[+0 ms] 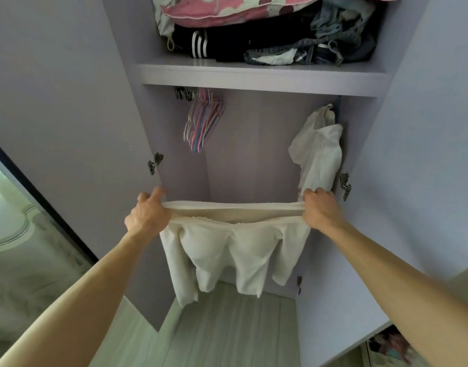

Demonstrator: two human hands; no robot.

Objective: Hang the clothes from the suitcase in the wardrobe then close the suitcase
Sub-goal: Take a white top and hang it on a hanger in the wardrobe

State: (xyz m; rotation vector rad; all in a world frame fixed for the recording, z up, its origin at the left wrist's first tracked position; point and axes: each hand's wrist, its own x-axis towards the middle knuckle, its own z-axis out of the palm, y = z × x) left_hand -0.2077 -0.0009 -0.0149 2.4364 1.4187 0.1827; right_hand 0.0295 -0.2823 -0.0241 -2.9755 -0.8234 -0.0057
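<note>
I hold a cream-white garment (235,250) stretched out by its waistband in front of the open lilac wardrobe (254,154). My left hand (148,213) grips the band's left end and my right hand (320,207) grips its right end. The fabric hangs down in folds below the band. Inside, a bunch of pink, blue and white hangers (202,123) hangs at the upper left of the rail space. A white garment (320,154) hangs at the right side. The suitcase is mostly out of sight; only a corner with clothes (386,345) shows at the bottom right.
The shelf (254,74) above holds folded dark clothes, denim and a pink patterned bundle (227,9). Both wardrobe doors stand open, left (55,102) and right (426,154). Pale wooden floor (227,327) lies below. A mirror or glass panel (20,234) is at the left.
</note>
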